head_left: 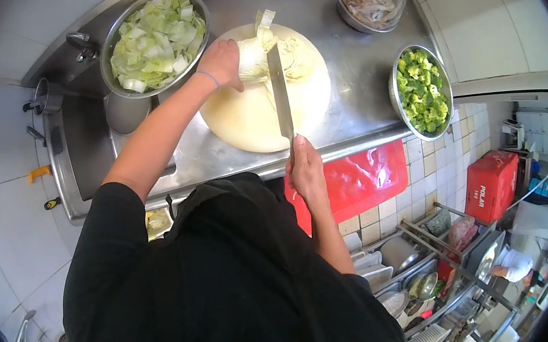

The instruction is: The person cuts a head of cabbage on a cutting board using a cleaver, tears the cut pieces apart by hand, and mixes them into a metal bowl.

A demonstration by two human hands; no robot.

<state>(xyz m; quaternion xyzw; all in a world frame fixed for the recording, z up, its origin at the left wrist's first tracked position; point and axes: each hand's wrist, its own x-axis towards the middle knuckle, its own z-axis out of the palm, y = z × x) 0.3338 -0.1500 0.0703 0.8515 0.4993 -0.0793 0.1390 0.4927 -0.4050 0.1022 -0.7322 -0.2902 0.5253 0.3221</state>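
A round, pale cutting board [245, 127] lies on the steel counter. On it rests a piece of pale napa cabbage [254, 59], and my left hand [224, 61] is closed on its left end. My right hand [305, 166] grips the handle of a large knife [281, 94]. The blade points away from me, with its tip by the cabbage's right side. Loose cabbage leaves [296, 57] sit just right of the blade. To the left of the board, a metal bowl [106, 50] holds cut cabbage pieces [158, 43].
Right of the board, a metal bowl [396, 98] holds broccoli. Another bowl [355, 23] at the back has pale food in it. A sink [77, 148] and faucet [83, 46] are at left. A red mat-like surface [367, 182], shelves and a red crate [490, 185] stand right.
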